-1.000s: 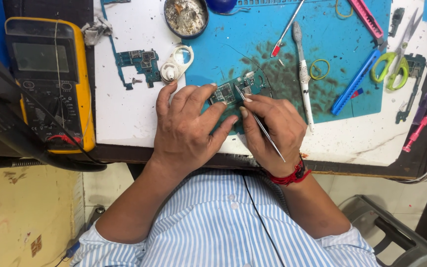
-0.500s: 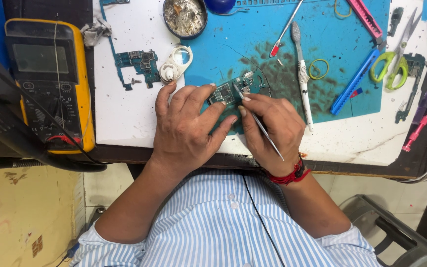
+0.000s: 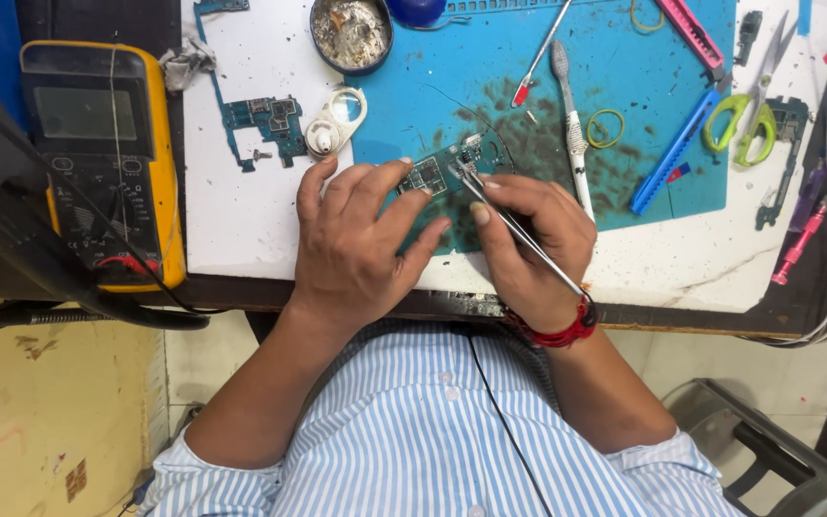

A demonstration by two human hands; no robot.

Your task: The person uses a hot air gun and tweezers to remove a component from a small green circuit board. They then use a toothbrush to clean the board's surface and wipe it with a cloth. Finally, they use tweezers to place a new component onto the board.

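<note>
Left hand [image 3: 361,244] flat, fingers spread, pinning a small green circuit board [image 3: 442,172] to the blue mat [image 3: 490,77]. Right hand [image 3: 528,244] grip pinched on metal tweezers [image 3: 519,230], tips touching the board. Yellow multimeter [image 3: 102,163] well left of both on the counter [image 3: 241,220].

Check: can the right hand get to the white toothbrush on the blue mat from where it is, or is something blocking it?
Probably yes. The toothbrush lies just beyond the right hand, with bare mat between. But that hand holds tweezers on the circuit board, so it would need to free its fingers first.
</note>
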